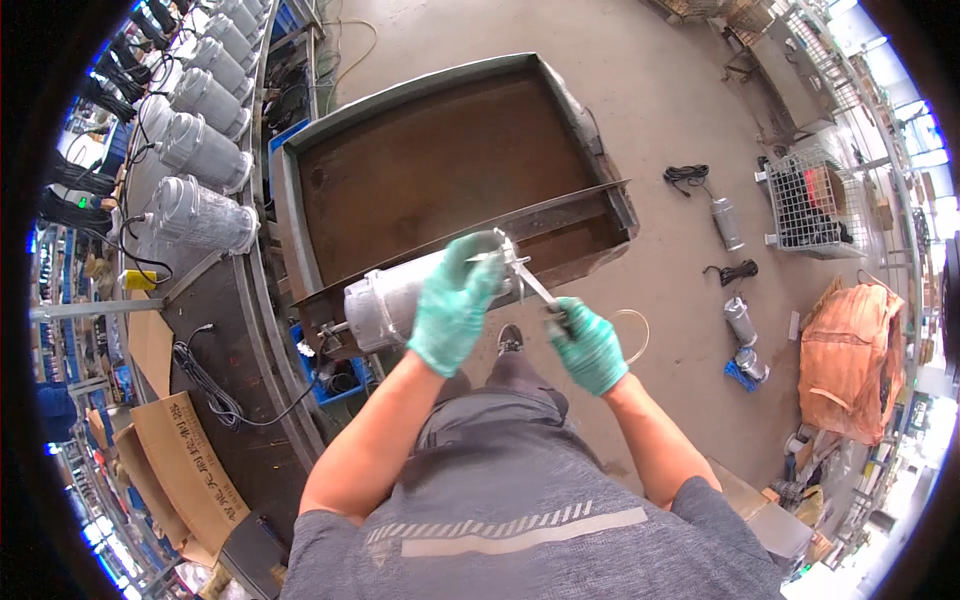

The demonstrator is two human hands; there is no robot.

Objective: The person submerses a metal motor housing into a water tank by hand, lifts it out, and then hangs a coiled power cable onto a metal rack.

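A grey cylindrical pump or motor (374, 310) lies on its side across the near edge of a metal tank, its cable end to the left. My left hand (455, 305), in a green glove, is closed over the pump's right end and hides part of it. In my gloved right hand (590, 348) is a metal tool (535, 285) with a flat, bright shank and a dark grip. The tool's far end meets a small metal fitting (512, 255) at the pump's right end. My left fingers are beside that fitting; whether they also pinch a small part is unclear.
The brown-bottomed tank (440, 175) spreads out in front of me, crossed by a metal bar. Several similar grey pumps (205, 215) line the left bench. A black cable (215, 390) and cardboard (190, 465) lie nearby. On the right are floor pumps (728, 222), a wire cage (815, 205) and an orange sack (852, 362).
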